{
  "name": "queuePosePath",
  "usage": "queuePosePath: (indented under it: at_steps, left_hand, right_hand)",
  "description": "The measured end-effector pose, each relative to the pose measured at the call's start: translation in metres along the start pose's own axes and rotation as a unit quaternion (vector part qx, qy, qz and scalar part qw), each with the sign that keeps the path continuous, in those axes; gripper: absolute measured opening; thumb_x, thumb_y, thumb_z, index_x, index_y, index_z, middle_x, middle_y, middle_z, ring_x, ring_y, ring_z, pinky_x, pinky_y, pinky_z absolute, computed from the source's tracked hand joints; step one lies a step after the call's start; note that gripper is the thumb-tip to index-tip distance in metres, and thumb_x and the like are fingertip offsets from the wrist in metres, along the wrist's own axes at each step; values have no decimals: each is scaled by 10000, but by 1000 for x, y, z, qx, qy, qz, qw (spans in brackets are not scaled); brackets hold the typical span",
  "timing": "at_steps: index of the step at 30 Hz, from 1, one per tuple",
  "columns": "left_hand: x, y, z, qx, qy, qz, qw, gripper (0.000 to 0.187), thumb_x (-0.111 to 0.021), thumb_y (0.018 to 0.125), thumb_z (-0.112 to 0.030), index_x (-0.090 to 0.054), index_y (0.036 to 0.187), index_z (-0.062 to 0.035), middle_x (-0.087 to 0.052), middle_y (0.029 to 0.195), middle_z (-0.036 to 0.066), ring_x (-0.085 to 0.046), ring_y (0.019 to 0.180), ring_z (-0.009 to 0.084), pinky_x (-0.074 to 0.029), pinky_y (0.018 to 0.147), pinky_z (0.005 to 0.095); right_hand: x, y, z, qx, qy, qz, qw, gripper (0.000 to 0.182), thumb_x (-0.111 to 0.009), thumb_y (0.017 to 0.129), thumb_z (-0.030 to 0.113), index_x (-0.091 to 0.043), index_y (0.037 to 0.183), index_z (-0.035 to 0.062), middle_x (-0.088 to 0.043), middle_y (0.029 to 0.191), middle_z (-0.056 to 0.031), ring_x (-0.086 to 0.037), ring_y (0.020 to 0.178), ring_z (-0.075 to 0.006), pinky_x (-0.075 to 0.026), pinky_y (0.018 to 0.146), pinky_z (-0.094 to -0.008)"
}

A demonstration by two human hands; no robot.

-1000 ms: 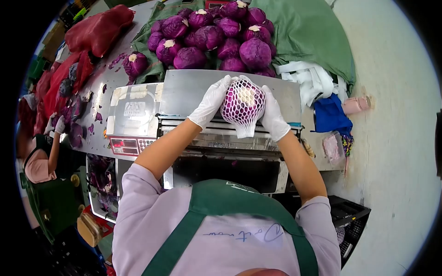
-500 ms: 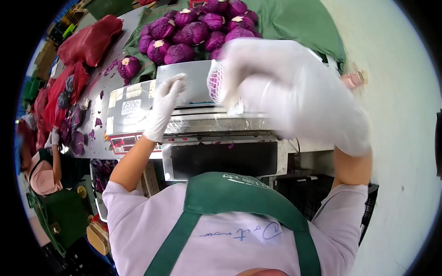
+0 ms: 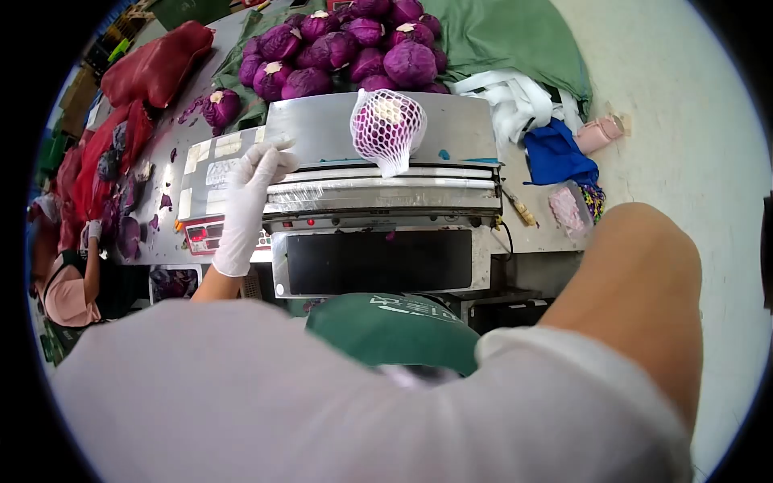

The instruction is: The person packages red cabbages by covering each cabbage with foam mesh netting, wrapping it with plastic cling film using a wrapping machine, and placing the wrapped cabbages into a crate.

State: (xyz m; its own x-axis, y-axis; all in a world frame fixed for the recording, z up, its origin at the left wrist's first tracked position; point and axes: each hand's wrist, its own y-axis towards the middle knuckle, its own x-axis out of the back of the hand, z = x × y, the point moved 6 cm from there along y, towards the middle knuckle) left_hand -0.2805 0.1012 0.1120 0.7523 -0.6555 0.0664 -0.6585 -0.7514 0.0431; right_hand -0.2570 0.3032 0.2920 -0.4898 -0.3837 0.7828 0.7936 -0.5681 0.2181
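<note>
A purple cabbage in a white foam net (image 3: 388,125) sits alone on the steel plate of the wrapping machine (image 3: 322,133), with neither hand on it. My left hand (image 3: 251,193), in a white glove, hovers at the machine's left end beside the cling film roll (image 3: 378,196), fingers loosely spread and holding nothing. My right forearm (image 3: 636,298) is raised close to the camera at the right. Its hand is out of the picture.
A pile of bare purple cabbages (image 3: 346,48) lies on green cloth (image 3: 499,40) behind the machine. A scale (image 3: 211,189) stands left of it, red mesh sacks (image 3: 153,68) further left. White net sleeves (image 3: 511,101), blue cloth (image 3: 555,157) and a pink object (image 3: 600,133) lie right. Another person (image 3: 68,282) works at left.
Both hands held the netted cabbage over the plate. It now rests on the plate alone. My right arm swung up past the camera, and my left hand drew back to the left.
</note>
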Motion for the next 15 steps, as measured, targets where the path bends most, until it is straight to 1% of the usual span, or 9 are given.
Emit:
queuePosePath:
  at_steps: [2, 3, 4, 5, 8, 10, 12, 15]
  left_hand:
    - [-1, -5, -12, -4, 16, -36, 999, 273, -496, 998, -210, -636, 1147, -29, -671, 886, 24, -619, 863, 88, -477, 810, 226]
    - [-2, -5, -14, -15, 28, -19, 999, 269, -494, 999, -207, -635, 1144, -29, -669, 902, 26, -618, 868, 85, -480, 808, 227]
    - [-4, -5, -13, -19, 0, -9, 1000, 267, -498, 997, -211, -633, 1146, -35, -668, 904, 23, -617, 872, 81, -479, 808, 230]
    - [-6, -9, -14, -17, 1, -5, 1000, 265, -501, 997, -216, -640, 1138, -41, -669, 898, 20, -615, 864, 79, -478, 811, 232]
    - [-2, -14, -18, -12, 7, -18, 1000, 254, -505, 995, -207, -649, 1131, -48, -672, 895, 21, -611, 834, 86, -477, 830, 250]
    - [-3, -16, -18, -14, -22, -14, 1000, 248, -501, 995, -193, -650, 1126, -43, -676, 902, 27, -620, 855, 94, -480, 831, 253]
    - [-3, -17, -22, -9, -22, -20, 1000, 243, -497, 995, -185, -656, 1115, -45, -679, 909, 32, -620, 859, 93, -479, 831, 251]
    - [2, -14, -16, -9, -16, -20, 1000, 247, -499, 996, -194, -650, 1118, -42, -677, 916, 34, -606, 822, 84, -478, 807, 242]
  right_hand:
    - [-11, 11, 6, 17, 6, 3, 1000, 104, -550, 785, 77, -645, 780, 35, -638, 767, -70, -607, 696, -183, -486, 607, -309]
    - [-16, 11, 4, 10, 10, 2, 1000, 104, -551, 783, 79, -646, 778, 36, -638, 764, -73, -609, 695, -188, -488, 604, -313]
    - [-17, 11, 2, 10, 10, -3, 1000, 104, -553, 781, 81, -648, 776, 36, -638, 760, -75, -611, 694, -193, -489, 601, -317]
    - [-19, 10, 2, 15, 11, 0, 1000, 105, -555, 780, 83, -649, 774, 37, -637, 757, -77, -613, 693, -198, -491, 598, -322]
    - [-17, 9, 6, 22, 13, 11, 1000, 105, -561, 775, 89, -653, 768, 38, -636, 747, -83, -620, 690, -213, -495, 588, -334]
    - [-16, 6, 4, 10, 11, 13, 1000, 106, -565, 771, 93, -656, 764, 39, -635, 740, -87, -624, 688, -222, -498, 582, -342]
    - [-15, 3, 6, -2, 9, 14, 1000, 106, -568, 768, 96, -658, 761, 40, -635, 733, -91, -628, 686, -232, -501, 576, -350]
    - [-14, -2, 9, -8, 9, 14, 1000, 107, -574, 763, 102, -662, 755, 42, -633, 723, -98, -634, 684, -247, -506, 567, -362]
